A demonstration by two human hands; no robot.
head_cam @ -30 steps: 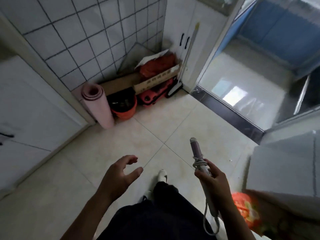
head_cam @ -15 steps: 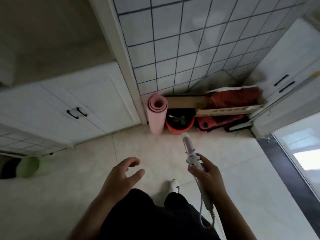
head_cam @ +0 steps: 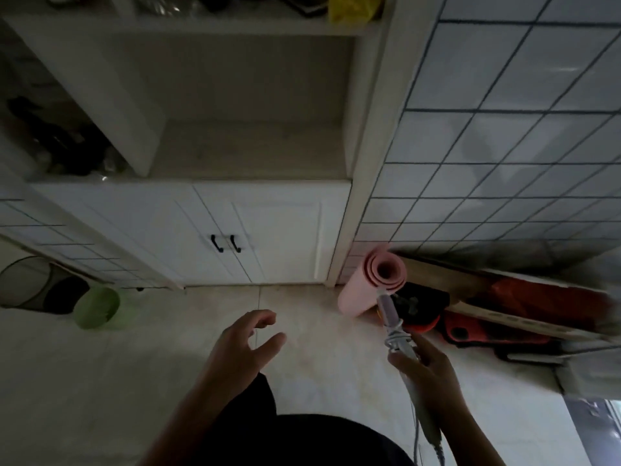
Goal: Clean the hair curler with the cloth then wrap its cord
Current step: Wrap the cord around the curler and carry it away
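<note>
My right hand (head_cam: 428,375) grips the white handle of the hair curler (head_cam: 391,314), whose pink barrel points up and away from me. Its pale cord (head_cam: 398,339) is coiled around the shaft just above my fingers, and a loose end hangs below the handle near the frame's bottom edge. My left hand (head_cam: 242,348) hovers to the left of the curler with fingers spread and nothing in it. No cloth is in view.
A white cabinet (head_cam: 275,237) with two black handles stands ahead, an open shelf niche above it. A rolled pink mat (head_cam: 368,284), an orange bucket (head_cam: 421,317), cardboard and red items lean on the tiled wall at right. A green bin (head_cam: 97,307) lies left.
The view has swung left, from the doorway and floor corner to the white cabinet. Both hands keep their pose, the right still holding the curler.
</note>
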